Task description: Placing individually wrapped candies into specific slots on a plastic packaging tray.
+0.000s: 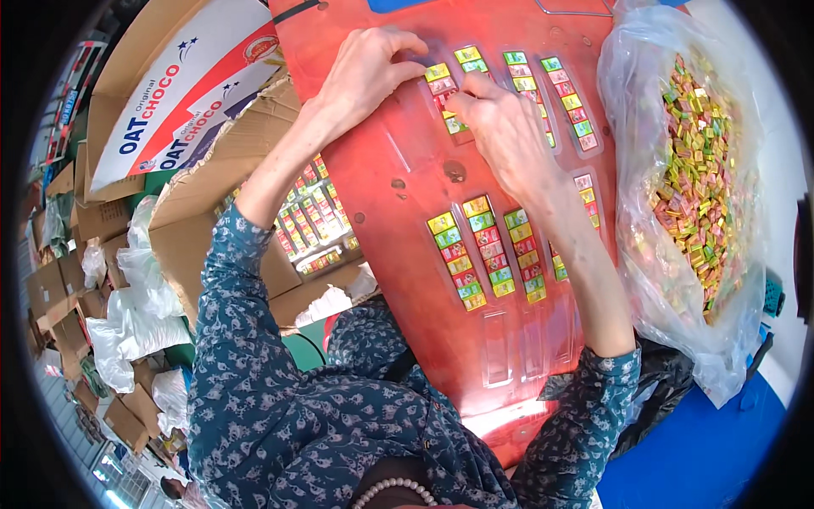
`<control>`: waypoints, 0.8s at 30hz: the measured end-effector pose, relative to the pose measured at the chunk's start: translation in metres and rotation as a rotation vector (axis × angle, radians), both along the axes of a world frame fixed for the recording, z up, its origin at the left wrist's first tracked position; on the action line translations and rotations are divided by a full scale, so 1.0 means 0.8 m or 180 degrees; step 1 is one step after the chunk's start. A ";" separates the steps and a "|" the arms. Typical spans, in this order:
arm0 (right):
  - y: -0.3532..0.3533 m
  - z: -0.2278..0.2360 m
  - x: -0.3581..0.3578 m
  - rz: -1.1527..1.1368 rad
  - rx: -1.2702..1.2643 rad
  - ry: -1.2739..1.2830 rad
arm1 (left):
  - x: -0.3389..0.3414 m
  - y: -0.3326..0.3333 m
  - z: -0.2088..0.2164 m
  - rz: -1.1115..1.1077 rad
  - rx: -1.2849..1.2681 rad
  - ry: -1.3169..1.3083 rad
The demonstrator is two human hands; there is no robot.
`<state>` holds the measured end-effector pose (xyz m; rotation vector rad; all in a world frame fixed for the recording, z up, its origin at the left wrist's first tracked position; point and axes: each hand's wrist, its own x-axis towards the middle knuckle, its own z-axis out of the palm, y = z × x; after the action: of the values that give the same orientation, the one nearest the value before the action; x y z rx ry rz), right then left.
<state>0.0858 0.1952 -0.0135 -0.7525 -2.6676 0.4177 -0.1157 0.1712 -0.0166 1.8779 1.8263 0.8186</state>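
On the red tabletop, narrow clear plastic trays hold rows of small wrapped candies in yellow, red, green and pink. My left hand (369,72) is at the far end of the leftmost upper candy row (438,78). Its thumb tip is beside the tray's end, with a gap between thumb and forefinger. From the right, my right hand (509,136) reaches over the same row, its bent fingertips closed on the candies along the row's right side. That hand partly hides the second upper row (469,56). Two more filled rows, including the far-right row (570,102), lie beyond it.
Nearer me lie several filled rows (489,244) and unfilled clear trays (498,348). A large clear bag (627,212) of loose candies (699,187) stands at the right. To the left, an open cardboard box (191,225) holds packed candy trays (314,216).
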 end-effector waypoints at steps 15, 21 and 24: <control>0.010 -0.011 0.020 -0.0358 -0.0450 0.0579 | 0.026 0.023 -0.006 -0.0525 0.0395 0.0178; 0.023 0.001 0.042 -0.0182 0.0289 0.0185 | 0.029 0.038 -0.018 -0.0621 0.0465 0.0300; 0.031 0.028 0.071 -0.0569 0.0533 0.0388 | 0.025 0.022 -0.007 -0.0333 0.0247 0.0310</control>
<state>0.1429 0.2197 0.0088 -0.8745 -2.4601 0.1852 -0.0958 0.1892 -0.0221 2.0769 1.7582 0.7849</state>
